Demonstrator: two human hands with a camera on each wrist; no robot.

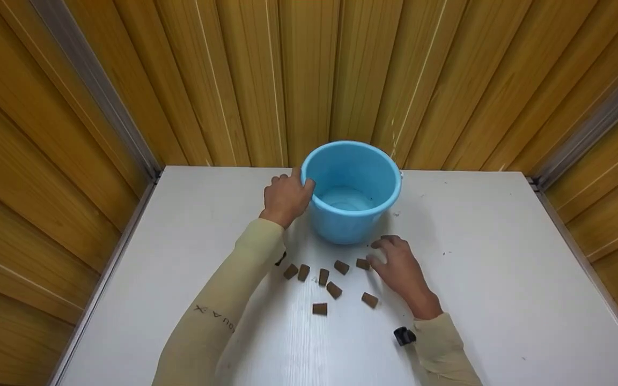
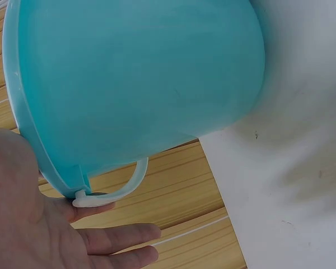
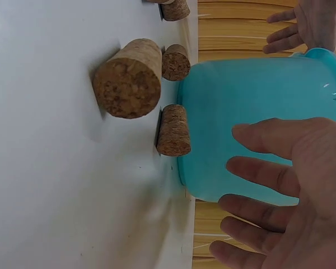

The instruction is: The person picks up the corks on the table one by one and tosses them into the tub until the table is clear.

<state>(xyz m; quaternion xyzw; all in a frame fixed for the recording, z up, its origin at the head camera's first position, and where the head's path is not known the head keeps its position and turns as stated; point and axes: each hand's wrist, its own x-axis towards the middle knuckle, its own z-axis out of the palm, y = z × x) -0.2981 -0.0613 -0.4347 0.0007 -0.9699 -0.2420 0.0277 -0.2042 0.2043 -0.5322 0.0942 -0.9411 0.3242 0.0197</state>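
A light blue plastic bucket stands upright at the back middle of the table. At its left rim, my left hand pinches the edge, thumb over the rim and the other fingers outside. A white handle hangs beside those fingers in the left wrist view. My right hand hovers just right of a cork stopper, fingers spread and holding nothing. The same cork stopper shows in the right wrist view, apart from the fingertips. Several more cork stoppers lie scattered before the bucket.
The white table is bounded by yellow wood-patterned panels behind and at both sides. Grey metal strips run along its side edges. Small dark specks dot the tabletop. The bucket's inside holds no corks.
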